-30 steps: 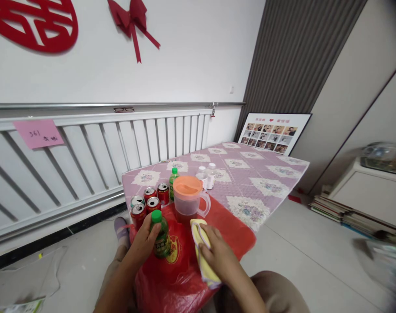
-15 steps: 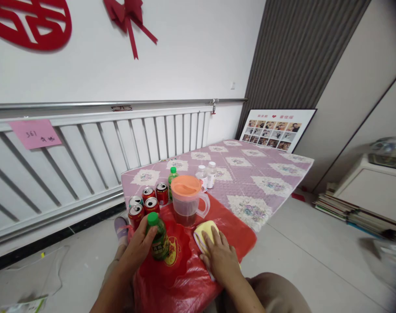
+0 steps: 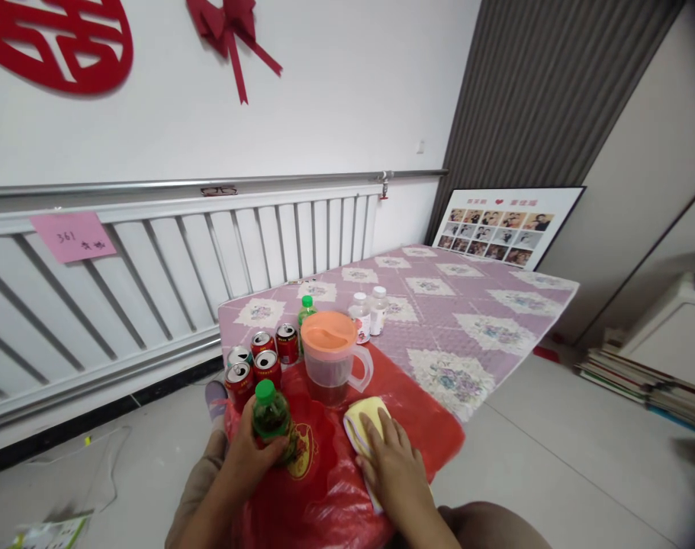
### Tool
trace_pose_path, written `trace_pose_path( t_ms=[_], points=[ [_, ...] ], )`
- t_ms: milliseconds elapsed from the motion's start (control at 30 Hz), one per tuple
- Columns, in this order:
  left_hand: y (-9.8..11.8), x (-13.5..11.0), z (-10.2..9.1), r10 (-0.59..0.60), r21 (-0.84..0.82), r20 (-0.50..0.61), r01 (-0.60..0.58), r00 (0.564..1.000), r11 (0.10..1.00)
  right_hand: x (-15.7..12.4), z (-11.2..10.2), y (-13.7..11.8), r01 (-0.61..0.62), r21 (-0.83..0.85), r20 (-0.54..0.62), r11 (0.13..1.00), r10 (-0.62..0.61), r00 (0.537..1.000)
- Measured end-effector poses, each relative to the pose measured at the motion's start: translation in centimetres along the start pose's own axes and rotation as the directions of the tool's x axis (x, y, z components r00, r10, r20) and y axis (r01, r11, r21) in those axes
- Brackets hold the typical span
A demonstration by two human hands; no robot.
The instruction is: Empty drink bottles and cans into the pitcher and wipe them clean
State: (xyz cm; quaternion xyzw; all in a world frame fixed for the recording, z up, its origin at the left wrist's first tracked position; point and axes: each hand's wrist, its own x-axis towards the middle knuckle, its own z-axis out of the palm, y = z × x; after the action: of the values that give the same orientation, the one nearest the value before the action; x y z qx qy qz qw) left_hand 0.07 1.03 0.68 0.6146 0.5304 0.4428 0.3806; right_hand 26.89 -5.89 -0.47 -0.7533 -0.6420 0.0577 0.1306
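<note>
My left hand (image 3: 249,461) is wrapped round a green bottle (image 3: 270,419) with a green cap, held upright on a red plastic bag (image 3: 324,488) at the table's near corner. My right hand (image 3: 394,473) lies flat, fingers stretched out, on a folded yellow cloth (image 3: 363,418) on the same bag. A clear jug with an orange lid (image 3: 331,358) stands just beyond both hands.
Several red cans (image 3: 259,358), another green bottle (image 3: 306,311) and two small white-capped bottles (image 3: 368,313) stand on the purple patterned tablecloth (image 3: 467,320). White railing (image 3: 152,267) runs behind. A photo board (image 3: 496,229) leans at the back right; books (image 3: 638,377) lie on the floor.
My right hand went from gripping the bunched yellow cloth to pressing flat on it. My left hand kept hold of the green bottle. The view shifted slightly.
</note>
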Motion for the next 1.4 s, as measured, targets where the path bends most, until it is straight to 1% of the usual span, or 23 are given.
trace_pose_path(
  t_ms=[67,133,200,267,367,433,500,533,600,633,667,733,800,967,1100,1267,1400],
  points=[
    [-0.1,0.0,0.2,-0.028,-0.021,-0.003,0.028,1.0,0.999,0.0,0.2,0.3,-0.002,0.018,-0.012,1.0,0.002,1.0],
    [0.3,-0.1,0.3,-0.04,-0.049,-0.033,0.038,0.999,0.998,0.0,0.3,0.6,0.002,0.046,-0.037,0.999,-0.001,0.999],
    [1.1,-0.1,0.5,-0.038,-0.066,-0.07,0.033,0.997,0.997,0.0,0.2,0.8,0.011,0.086,-0.087,0.996,-0.003,0.996],
    [2.0,-0.2,0.5,-0.041,-0.064,-0.101,0.035,0.994,0.997,-0.1,-0.1,1.0,0.034,0.146,-0.167,0.989,-0.009,0.986],
    [3.2,-0.4,0.6,-0.053,-0.082,-0.124,0.043,0.991,0.996,-0.3,-0.9,0.7,0.138,0.284,-0.289,0.949,-0.053,0.956],
    [3.9,-0.7,0.8,-0.068,-0.105,-0.105,0.057,0.992,0.993,-0.7,-1.4,-0.1,0.239,0.396,-0.322,0.887,-0.109,0.94],
    [4.9,-1.0,1.3,-0.087,-0.133,-0.072,0.077,0.994,0.988,-1.1,-1.7,-1.4,0.303,0.503,-0.305,0.809,-0.162,0.939],
    [5.5,-1.2,1.6,-0.095,-0.147,-0.058,0.086,0.994,0.985,-1.4,-1.6,-2.2,0.305,0.555,-0.278,0.774,-0.173,0.945],
    [7.0,-1.7,2.3,-0.101,-0.162,-0.065,0.09,0.993,0.983,-2.0,-1.0,-4.0,0.271,0.649,-0.196,0.711,-0.187,0.963],
    [7.7,-2.0,2.7,-0.105,-0.157,-0.056,0.095,0.993,0.983,-2.2,-0.6,-4.8,0.24,0.695,-0.171,0.678,-0.168,0.971],
    [8.4,-2.2,3.0,-0.09,-0.15,-0.054,0.081,0.994,0.985,-2.5,-0.1,-5.6,0.218,0.731,-0.129,0.647,-0.183,0.975],
    [9.3,-2.5,3.7,-0.06,-0.13,-0.049,0.053,0.997,0.99,-2.7,0.6,-6.8,0.212,0.779,-0.117,0.591,-0.194,0.974],
    [9.6,-2.7,4.1,-0.038,-0.116,-0.037,0.033,0.999,0.993,-2.7,0.9,-7.5,0.226,0.801,-0.142,0.555,-0.189,0.972],
    [8.9,-2.7,4.3,0.026,-0.144,0.076,-0.014,0.997,0.989,-2.6,0.3,-7.1,0.246,0.814,-0.187,0.527,-0.163,0.969],
    [9.2,-2.8,4.4,-0.002,-0.187,0.137,0.028,0.991,0.982,-2.6,0.4,-6.5,0.23,0.82,-0.195,0.525,-0.121,0.973],
    [10.1,-2.9,4.7,-0.006,-0.271,0.193,0.059,0.981,0.961,-2.8,0.8,-5.8,0.214,0.817,-0.175,0.536,-0.123,0.977],
    [10.2,-3.0,5.3,-0.025,-0.334,0.23,0.103,0.973,0.937,-3.0,0.8,-5.0,0.199,0.814,-0.156,0.546,-0.125,0.98]
  ],
)
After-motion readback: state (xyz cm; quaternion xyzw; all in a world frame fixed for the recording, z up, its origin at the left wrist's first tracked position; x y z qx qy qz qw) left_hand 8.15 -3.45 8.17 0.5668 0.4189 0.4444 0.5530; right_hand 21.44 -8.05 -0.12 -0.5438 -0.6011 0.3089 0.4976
